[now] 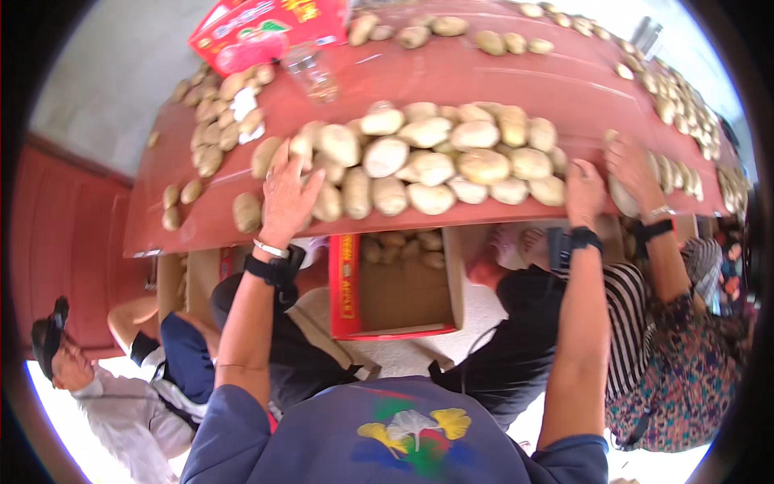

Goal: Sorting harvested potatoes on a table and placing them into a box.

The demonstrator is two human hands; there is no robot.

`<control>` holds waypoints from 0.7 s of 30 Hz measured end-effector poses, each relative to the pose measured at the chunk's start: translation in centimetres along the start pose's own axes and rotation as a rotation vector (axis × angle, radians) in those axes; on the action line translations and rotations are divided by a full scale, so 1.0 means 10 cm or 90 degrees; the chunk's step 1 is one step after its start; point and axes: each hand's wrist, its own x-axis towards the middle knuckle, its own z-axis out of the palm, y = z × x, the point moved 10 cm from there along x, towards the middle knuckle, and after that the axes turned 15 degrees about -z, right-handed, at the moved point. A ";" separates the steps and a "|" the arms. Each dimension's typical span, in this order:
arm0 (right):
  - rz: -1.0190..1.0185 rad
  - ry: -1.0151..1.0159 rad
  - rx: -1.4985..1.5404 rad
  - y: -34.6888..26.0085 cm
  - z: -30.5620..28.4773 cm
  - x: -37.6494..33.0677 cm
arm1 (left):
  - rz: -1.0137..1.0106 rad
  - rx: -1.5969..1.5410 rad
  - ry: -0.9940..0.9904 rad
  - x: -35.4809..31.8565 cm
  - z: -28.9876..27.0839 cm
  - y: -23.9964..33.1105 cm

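Nothing is gripped: the left hand [288, 196] and right hand [584, 192] are laid open-fingered against a heap of potatoes [419, 165] on the red table [484, 77]. The gathering step is judged in hand. Next, a steady pull toward the open carton [399, 290] below the edge is called for.

I see a blue short-sleeved top with a yellow, green and red leaf print, a silver bangle above a black strap on my left hand [288, 198], and a black wristband on my right hand [583, 192].
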 end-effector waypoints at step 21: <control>-0.056 -0.203 -0.024 0.05 0.10 0.16 | -0.146 -0.061 0.074 -0.12 0.37 -0.53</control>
